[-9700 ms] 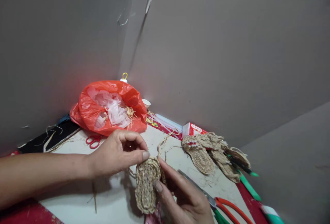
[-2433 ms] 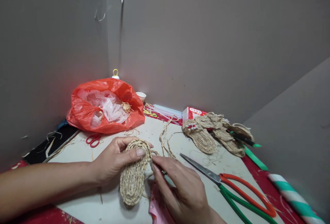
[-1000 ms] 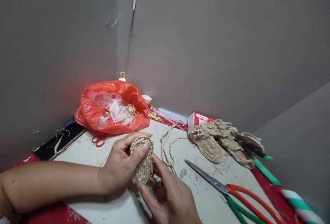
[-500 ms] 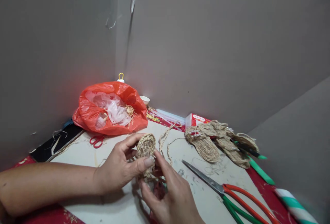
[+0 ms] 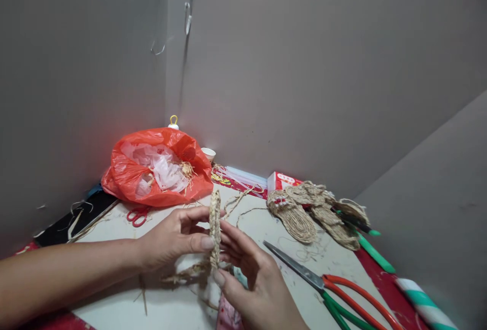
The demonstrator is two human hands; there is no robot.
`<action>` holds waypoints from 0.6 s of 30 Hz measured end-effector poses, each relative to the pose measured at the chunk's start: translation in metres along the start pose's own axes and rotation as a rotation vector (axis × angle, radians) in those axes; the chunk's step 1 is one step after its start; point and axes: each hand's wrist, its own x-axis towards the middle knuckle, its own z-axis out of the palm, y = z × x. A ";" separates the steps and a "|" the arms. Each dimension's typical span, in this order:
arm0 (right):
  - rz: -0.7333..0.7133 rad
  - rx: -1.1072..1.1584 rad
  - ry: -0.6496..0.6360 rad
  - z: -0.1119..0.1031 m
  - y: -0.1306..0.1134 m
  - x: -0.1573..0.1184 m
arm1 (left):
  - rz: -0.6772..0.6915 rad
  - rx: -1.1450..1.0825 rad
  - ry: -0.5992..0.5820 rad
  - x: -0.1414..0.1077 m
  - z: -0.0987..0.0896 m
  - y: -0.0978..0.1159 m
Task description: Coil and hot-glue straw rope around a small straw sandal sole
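A small piece of braided straw [image 5: 215, 226] stands nearly upright, its narrow plaited edge turned to me. My left hand [image 5: 175, 236] pinches it from the left, thumb in front and fingers behind. My right hand [image 5: 256, 269] closes on its right side, with the thumb at the lower end and the fingertips along the far side. Loose straw ends [image 5: 186, 274] trail to the left below it. Under my right hand is a pink patterned item [image 5: 228, 315], mostly hidden.
Large scissors [image 5: 323, 284] with orange and green handles lie open at right. Beyond them sit bundles of straw cord [image 5: 297, 216] and a red-white box [image 5: 281, 181]. At back left are a red plastic bag [image 5: 125, 188] and small red scissors [image 5: 137, 216]. Grey panels [image 5: 304, 66] enclose the table.
The straw piece has turned from showing its broad oval face to showing its thin edge. My right thumb has moved up against its lower end. The view has shifted slightly.
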 end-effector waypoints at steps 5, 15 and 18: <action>0.052 0.048 0.037 0.006 0.004 -0.002 | 0.086 0.320 0.143 -0.005 0.003 0.002; 0.103 0.083 0.182 -0.016 0.003 -0.001 | 0.418 0.979 0.317 -0.008 0.005 0.013; 0.037 0.155 0.140 -0.013 0.004 -0.001 | 0.482 1.158 0.228 -0.009 0.003 0.008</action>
